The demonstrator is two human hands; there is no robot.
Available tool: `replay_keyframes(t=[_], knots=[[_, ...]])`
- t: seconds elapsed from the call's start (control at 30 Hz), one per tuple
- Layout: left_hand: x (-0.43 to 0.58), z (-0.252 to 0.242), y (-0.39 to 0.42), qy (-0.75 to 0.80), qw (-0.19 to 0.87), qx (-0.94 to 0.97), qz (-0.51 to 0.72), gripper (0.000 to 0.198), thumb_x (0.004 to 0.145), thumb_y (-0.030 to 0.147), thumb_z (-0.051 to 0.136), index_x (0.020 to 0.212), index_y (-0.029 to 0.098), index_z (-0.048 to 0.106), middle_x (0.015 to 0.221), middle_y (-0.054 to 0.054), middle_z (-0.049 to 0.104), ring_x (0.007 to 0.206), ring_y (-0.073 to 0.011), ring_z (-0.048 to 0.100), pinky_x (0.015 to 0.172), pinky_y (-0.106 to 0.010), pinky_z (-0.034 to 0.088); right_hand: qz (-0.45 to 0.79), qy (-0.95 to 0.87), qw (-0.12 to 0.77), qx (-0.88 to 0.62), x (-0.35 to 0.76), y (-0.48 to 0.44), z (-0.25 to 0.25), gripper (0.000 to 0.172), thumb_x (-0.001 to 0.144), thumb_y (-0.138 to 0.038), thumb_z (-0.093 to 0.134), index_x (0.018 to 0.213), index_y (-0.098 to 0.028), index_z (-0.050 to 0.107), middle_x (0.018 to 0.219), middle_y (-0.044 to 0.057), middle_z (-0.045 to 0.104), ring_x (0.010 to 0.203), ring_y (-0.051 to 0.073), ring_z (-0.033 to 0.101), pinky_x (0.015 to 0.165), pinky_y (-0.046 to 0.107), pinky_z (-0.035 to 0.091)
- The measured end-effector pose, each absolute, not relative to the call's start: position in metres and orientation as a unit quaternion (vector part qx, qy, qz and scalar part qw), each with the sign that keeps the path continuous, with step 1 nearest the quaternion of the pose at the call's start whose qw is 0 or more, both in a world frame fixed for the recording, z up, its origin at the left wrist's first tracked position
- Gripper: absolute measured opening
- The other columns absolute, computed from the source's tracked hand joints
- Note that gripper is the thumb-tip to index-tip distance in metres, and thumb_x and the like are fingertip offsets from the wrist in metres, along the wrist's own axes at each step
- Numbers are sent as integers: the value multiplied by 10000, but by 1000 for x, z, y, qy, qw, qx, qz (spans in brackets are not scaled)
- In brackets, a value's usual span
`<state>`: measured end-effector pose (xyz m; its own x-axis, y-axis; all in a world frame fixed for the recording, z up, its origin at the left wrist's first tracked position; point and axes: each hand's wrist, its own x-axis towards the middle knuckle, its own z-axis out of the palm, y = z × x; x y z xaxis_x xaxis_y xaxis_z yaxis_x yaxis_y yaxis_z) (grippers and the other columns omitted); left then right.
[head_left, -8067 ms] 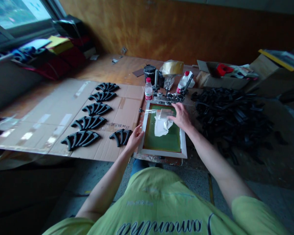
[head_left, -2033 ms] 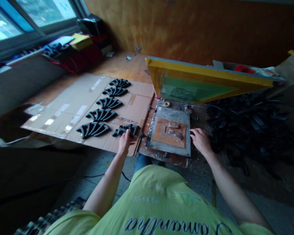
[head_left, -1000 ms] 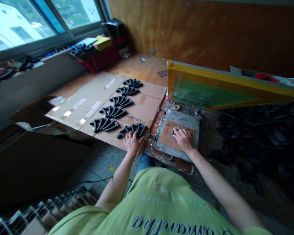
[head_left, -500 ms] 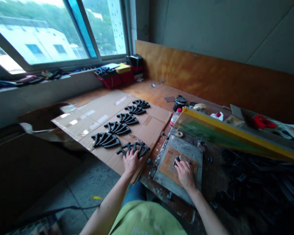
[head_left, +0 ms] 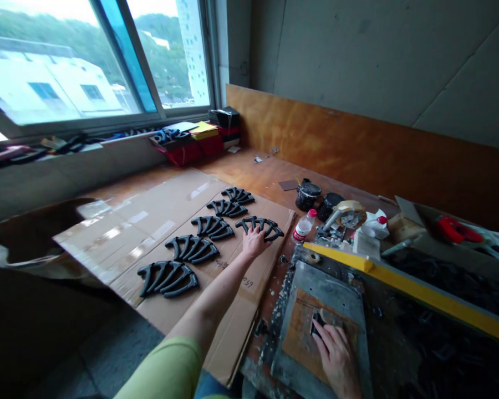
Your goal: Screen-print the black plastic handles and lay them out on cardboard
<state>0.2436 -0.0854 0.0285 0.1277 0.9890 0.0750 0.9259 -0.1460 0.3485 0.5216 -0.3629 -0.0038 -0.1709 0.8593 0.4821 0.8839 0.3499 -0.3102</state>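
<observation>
My left hand (head_left: 254,242) reaches over the cardboard, its fingers on a fan-shaped group of black curved pieces (head_left: 270,228). Several similar fans of black curved pieces (head_left: 191,249) lie in a row to its left. On the right, my right hand (head_left: 336,349) pinches a small black piece (head_left: 317,321) against the brown board (head_left: 299,327). That board lies on a grey metal plate (head_left: 311,274). My right fingers hide part of the small piece, so its full shape does not show.
Beyond the plate runs a yellow-edged frame (head_left: 399,280), with dark pieces (head_left: 449,349) heaped to the right. A red-capped bottle (head_left: 303,226), black tubs (head_left: 307,195) and a tape dispenser (head_left: 349,215) stand behind. The flat cardboard (head_left: 166,205) reaches left past the table edge.
My left hand has moved the fan of black pieces away from me to the far right of the cardboard. The yellow-edged frame has shifted and its green mesh is out of sight. My right hand stays at the board.
</observation>
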Motion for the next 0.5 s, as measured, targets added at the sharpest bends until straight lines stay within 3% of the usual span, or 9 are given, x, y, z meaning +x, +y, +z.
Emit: replay_keyframes(t=[0.27, 0.5], knots=[[259, 8, 26, 592, 149, 789, 64, 479, 801, 553, 616, 1164, 254, 702, 1371, -127, 560, 1261, -373, 458, 1014, -537, 357, -41, -749, 269, -604, 517, -365, -6, 593, 891, -351, 603, 1439, -503, 432, 909, 39, 729, 765, 281, 697, 670, 459, 606], [264, -20, 83, 605, 163, 778, 46, 536, 823, 540, 595, 1229, 197, 663, 1358, -178, 548, 1262, -383, 453, 1041, -558, 338, -34, -731, 252, -633, 511, -368, -1, 588, 899, -338, 585, 1434, -520, 425, 897, 30, 725, 781, 278, 705, 674, 434, 615]])
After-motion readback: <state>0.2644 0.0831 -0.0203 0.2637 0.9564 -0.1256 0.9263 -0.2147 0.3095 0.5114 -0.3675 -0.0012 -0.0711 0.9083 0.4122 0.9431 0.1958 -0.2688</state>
